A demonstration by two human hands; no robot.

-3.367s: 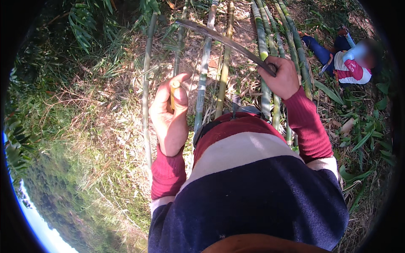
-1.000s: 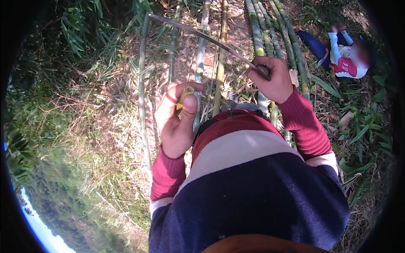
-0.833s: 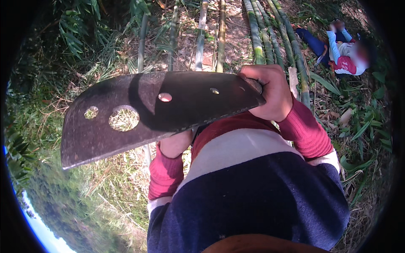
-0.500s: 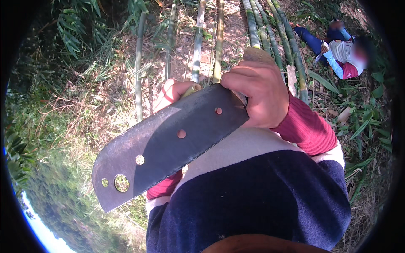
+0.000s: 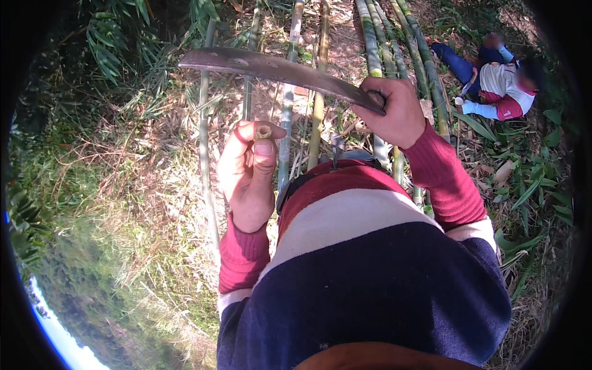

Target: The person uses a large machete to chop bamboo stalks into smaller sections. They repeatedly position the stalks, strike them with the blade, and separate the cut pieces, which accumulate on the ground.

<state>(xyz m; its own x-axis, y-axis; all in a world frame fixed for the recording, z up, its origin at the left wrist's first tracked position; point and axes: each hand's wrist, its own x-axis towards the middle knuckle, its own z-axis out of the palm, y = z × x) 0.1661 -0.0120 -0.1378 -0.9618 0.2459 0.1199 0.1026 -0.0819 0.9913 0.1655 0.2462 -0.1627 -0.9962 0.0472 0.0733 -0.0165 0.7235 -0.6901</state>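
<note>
My left hand (image 5: 250, 169) pinches a short, hollow piece of bamboo (image 5: 264, 131) between thumb and forefinger, its open cut end facing up. To the right, my right hand (image 5: 394, 111) is closed round the handle of a broad cleaver-like knife (image 5: 277, 69); the fist hides most of the handle. The blade is raised nearly edge-on, stretching left past my left hand and farther from me. A gap separates blade and bamboo piece.
Several long bamboo poles (image 5: 288, 105) lie lengthwise on the leaf-littered ground ahead, with another bundle (image 5: 414, 52) at the right. At far right a person (image 5: 502, 83) in a white and maroon top is low to the ground. Leafy bamboo (image 5: 102, 43) grows at the upper left.
The knife has swung up and away from me, its broad face turning nearly edge-on. My left hand and the bamboo piece, mostly behind the blade before, now show plainly.
</note>
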